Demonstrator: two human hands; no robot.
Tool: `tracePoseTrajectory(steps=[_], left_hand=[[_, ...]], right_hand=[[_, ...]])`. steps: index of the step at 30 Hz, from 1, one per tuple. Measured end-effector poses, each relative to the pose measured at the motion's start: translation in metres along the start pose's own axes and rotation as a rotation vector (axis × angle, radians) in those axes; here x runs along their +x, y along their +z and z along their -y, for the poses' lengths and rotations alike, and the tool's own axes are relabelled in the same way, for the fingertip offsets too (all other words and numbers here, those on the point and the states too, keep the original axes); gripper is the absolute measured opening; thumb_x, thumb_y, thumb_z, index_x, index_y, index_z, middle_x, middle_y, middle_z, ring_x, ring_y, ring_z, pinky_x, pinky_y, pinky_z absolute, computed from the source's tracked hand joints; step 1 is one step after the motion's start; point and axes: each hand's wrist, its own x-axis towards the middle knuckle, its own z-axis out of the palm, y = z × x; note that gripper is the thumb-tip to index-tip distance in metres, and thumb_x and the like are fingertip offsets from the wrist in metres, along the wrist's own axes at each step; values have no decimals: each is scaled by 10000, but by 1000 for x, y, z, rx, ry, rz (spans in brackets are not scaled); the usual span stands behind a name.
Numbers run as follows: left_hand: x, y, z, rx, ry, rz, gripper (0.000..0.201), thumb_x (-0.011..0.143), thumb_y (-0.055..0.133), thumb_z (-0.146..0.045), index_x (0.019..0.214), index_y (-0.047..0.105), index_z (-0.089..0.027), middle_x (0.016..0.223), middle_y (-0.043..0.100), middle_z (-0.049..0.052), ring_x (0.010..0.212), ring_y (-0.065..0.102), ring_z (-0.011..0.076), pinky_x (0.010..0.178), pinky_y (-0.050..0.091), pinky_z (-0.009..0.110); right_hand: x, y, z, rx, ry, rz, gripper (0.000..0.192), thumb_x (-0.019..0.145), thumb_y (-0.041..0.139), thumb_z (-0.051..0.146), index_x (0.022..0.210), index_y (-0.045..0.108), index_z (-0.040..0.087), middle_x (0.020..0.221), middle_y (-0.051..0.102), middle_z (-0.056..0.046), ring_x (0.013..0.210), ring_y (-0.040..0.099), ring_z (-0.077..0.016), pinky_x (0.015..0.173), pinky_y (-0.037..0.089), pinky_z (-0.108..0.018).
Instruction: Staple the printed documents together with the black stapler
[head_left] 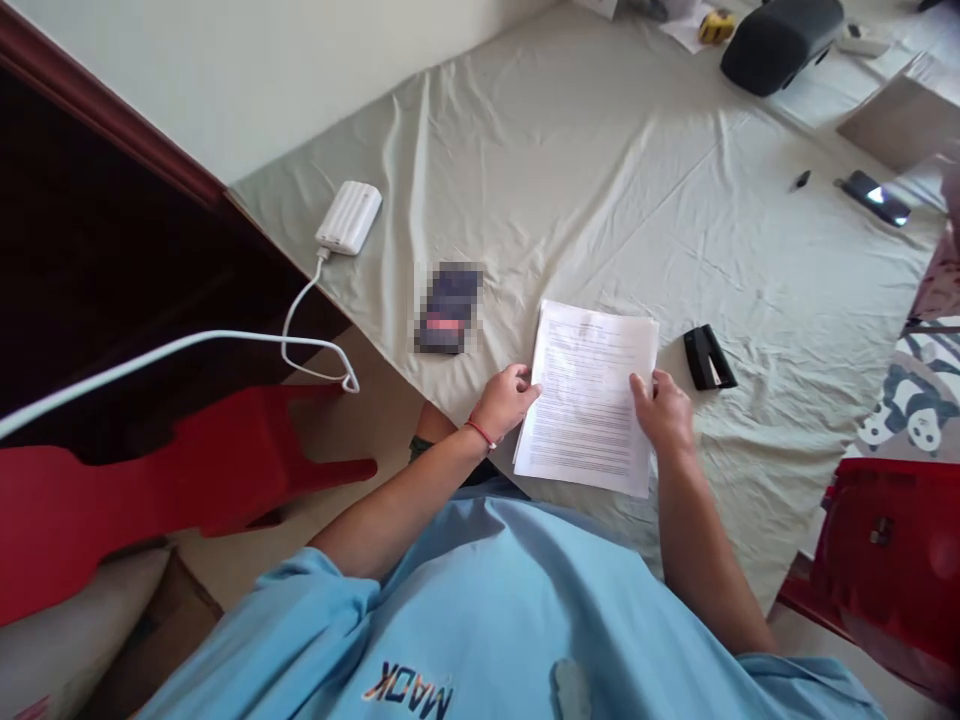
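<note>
A stack of printed paper sheets [589, 410] lies near the table edge in front of me, its edges slightly uneven. My left hand [507, 400] grips the left edge of the stack, thumb on top and fingers at the side. On the opposite edge, my right hand [666, 408] has its thumb on the top sheet and its fingers beside and under the paper. Just right of that hand rests a black stapler [709, 358]. A dark phone-like object [450, 308], blurred by pixelation, lies to the left of the papers.
A white power bank [349, 217] with a white cable [187, 340] sits by the left table edge. Farther off are a black case [780, 45], a yellow tape measure [716, 27] and a phone [876, 198]. Red chairs [232, 460] stand on both sides of the cloth-covered table [570, 180].
</note>
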Motion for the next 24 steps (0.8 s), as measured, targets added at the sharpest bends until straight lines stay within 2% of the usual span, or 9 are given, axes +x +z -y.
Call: tracePoseTrajectory(steps=[3, 5, 7, 9, 12, 15, 19, 22, 24], left_hand=[[0, -6, 8, -180, 33, 89, 355, 725, 870, -400, 944, 740, -153, 928, 799, 87, 869, 732, 238, 862, 557, 368], [-3, -13, 14, -250, 52, 90, 298, 717, 847, -396, 864, 738, -161, 899, 792, 70, 882, 726, 245, 904, 554, 395], [-8, -20, 20, -279, 102, 10, 248, 714, 819, -344, 871, 736, -170, 895, 784, 49, 909, 720, 243, 930, 551, 401], [-13, -26, 27, -318, 161, -40, 290, 727, 796, -302, 984, 733, -183, 993, 795, 45, 986, 722, 245, 963, 550, 402], [-17, -33, 34, -425, 168, 41, 395, 794, 770, -359, 1145, 703, -191, 1144, 800, 75, 1100, 727, 274, 990, 561, 425], [-16, -35, 40, -491, 120, 124, 445, 810, 797, -451, 1150, 715, -176, 1130, 811, 107, 1145, 735, 315, 996, 575, 450], [-13, -33, 45, -473, 148, 85, 490, 785, 870, -468, 1138, 726, -160, 1087, 824, 113, 1139, 749, 326, 1014, 581, 465], [-12, -29, 46, -516, 174, 41, 531, 760, 904, -490, 1133, 714, -164, 1085, 828, 106, 1068, 772, 302, 1003, 587, 461], [-11, -26, 45, -549, 179, 6, 571, 713, 944, -478, 1133, 709, -172, 1110, 828, 100, 1033, 776, 286, 989, 593, 454]], right_hand=[[5, 15, 1, 297, -60, 49, 417, 876, 620, 581, 966, 713, 185, 878, 737, -121, 823, 651, -279, 790, 513, -406], [11, 23, 4, 435, -115, 95, 423, 880, 609, 617, 931, 700, 207, 825, 712, -64, 751, 614, -226, 709, 504, -353], [14, 31, 7, 582, -184, 139, 427, 888, 619, 637, 950, 697, 221, 811, 691, -24, 724, 589, -193, 667, 495, -315], [15, 37, 9, 710, -246, 158, 416, 881, 662, 635, 957, 693, 227, 809, 672, -5, 725, 573, -180, 660, 495, -299], [13, 43, 5, 756, -295, 165, 396, 895, 679, 626, 921, 681, 232, 799, 655, 6, 733, 568, -176, 667, 500, -296], [12, 42, -3, 748, -323, 193, 377, 912, 682, 608, 894, 679, 232, 785, 654, 6, 711, 561, -171, 650, 492, -299], [11, 39, -4, 697, -309, 162, 357, 904, 704, 595, 917, 683, 240, 793, 673, -2, 678, 555, -171, 610, 476, -304], [11, 42, 2, 826, -272, 121, 419, 804, 813, 584, 1021, 654, 262, 830, 691, 9, 684, 590, -173, 620, 510, -310], [12, 44, 3, 909, -238, 81, 472, 729, 878, 563, 996, 630, 264, 812, 681, 20, 672, 590, -165, 619, 518, -310]])
